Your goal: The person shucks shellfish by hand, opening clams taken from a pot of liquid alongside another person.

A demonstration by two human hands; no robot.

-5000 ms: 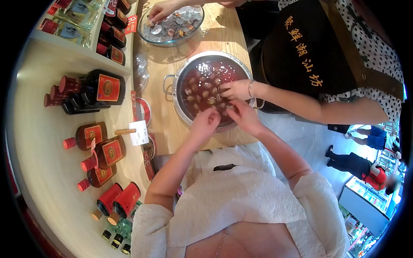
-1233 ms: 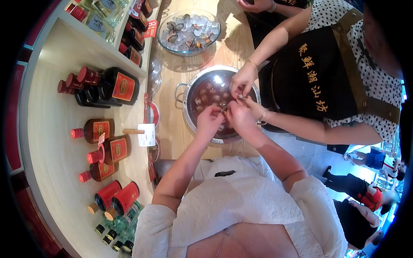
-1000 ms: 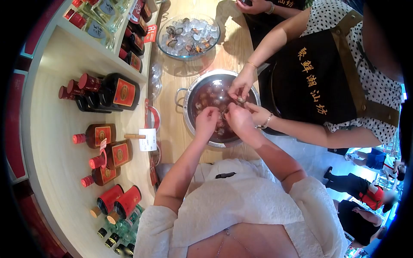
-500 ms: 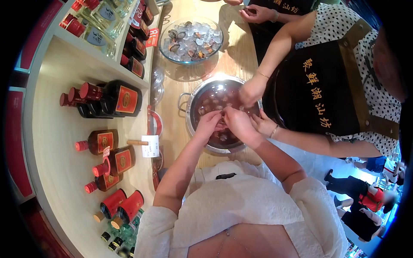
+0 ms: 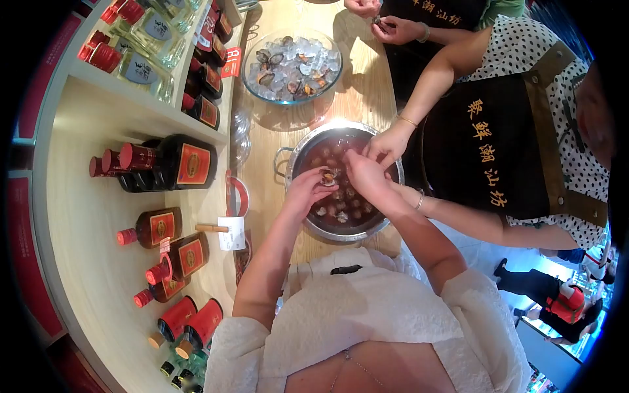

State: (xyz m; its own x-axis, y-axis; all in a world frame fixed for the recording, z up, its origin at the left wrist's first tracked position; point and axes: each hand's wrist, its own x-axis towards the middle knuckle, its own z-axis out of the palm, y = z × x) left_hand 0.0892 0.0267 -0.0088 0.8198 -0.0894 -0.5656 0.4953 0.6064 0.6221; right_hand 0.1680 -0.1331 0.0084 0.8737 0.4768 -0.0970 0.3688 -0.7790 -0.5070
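Note:
A metal basin (image 5: 312, 229) of reddish water holds several ribbed cockles (image 5: 341, 216). Above its left part, my left hand (image 5: 312, 188) pinches an opened cockle (image 5: 328, 177) with orange flesh showing. My right hand (image 5: 364, 174) is over the middle of the basin, its fingers drawn together and pointing away from me; whatever they hold is hidden. Right against it is a co-worker's hand (image 5: 389, 144), reaching in from the right. That person's other arm (image 5: 452, 213) passes beneath my right forearm, its hand hidden.
Beyond the basin, a glass bowl (image 5: 293, 99) of ice and opened shellfish stands on the wooden table (image 5: 357, 78). Liquor bottles (image 5: 187, 162) line the shelf at left, near a small white card (image 5: 230, 234). Another person's hands (image 5: 396, 29) hold a shell at top right.
My hands have come apart; the left now shows an opened cockle, and the right has moved up and right. The co-worker's hand has shifted beside my right hand.

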